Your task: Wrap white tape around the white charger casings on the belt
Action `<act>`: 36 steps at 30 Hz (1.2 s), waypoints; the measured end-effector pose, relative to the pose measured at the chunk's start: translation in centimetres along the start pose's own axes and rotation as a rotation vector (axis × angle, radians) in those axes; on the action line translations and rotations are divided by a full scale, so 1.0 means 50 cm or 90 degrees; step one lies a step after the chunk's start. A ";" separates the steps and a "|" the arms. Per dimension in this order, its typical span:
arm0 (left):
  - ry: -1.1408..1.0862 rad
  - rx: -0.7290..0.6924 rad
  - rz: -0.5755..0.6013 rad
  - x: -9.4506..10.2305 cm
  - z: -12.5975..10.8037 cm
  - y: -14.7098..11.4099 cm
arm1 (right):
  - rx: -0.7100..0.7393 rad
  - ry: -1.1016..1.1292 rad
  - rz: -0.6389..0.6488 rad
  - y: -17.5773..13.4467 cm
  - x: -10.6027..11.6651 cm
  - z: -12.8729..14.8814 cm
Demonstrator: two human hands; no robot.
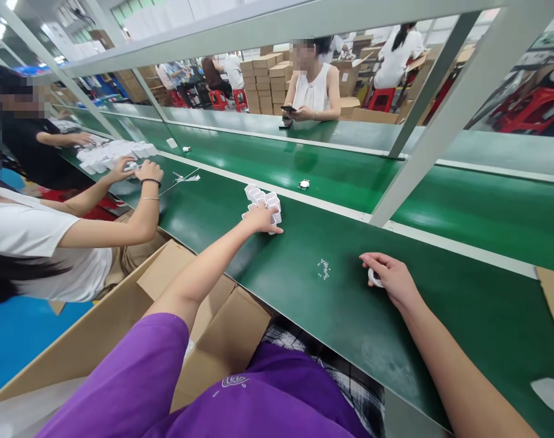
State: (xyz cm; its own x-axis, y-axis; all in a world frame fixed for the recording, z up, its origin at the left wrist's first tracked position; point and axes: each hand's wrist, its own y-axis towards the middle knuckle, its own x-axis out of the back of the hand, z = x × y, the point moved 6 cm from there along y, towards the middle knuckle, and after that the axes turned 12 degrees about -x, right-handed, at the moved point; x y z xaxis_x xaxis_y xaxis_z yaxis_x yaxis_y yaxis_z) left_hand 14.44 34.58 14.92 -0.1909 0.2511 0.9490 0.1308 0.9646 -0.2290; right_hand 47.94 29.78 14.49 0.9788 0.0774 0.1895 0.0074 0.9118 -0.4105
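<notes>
My left hand [260, 218] reaches across the green bench and rests on a small cluster of white plastic pieces [255, 193]. Its fingers are spread over them and the thumb stands apart; the palm side is hidden. Near the right, my right hand [391, 280] hovers at the bench surface, its fingers curled around a small white rounded part [375, 278] that shows only partly. On the bench between my hands lies a scatter of tiny clear or whitish bits [324, 269].
A white device [304, 184] sits on the green belt [336, 176] beyond the rail. A slanted post [409, 146] rises ahead. At left, a co-worker's hands [144, 171] work near a white pile [106, 157]. An open carton [231, 322] stands below the bench edge.
</notes>
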 end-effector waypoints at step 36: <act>-1.184 -0.324 -0.040 -0.079 -0.319 0.006 | 0.370 -0.027 -0.195 -0.074 -0.035 0.130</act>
State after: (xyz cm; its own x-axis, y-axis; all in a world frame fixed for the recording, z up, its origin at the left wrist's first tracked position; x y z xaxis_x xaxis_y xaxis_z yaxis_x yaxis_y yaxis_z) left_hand 30.77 32.57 14.57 -0.8001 0.3105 -0.5132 0.2455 0.9502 0.1921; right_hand 44.87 28.91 21.48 0.9412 -0.2150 0.2604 0.1608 0.9634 0.2144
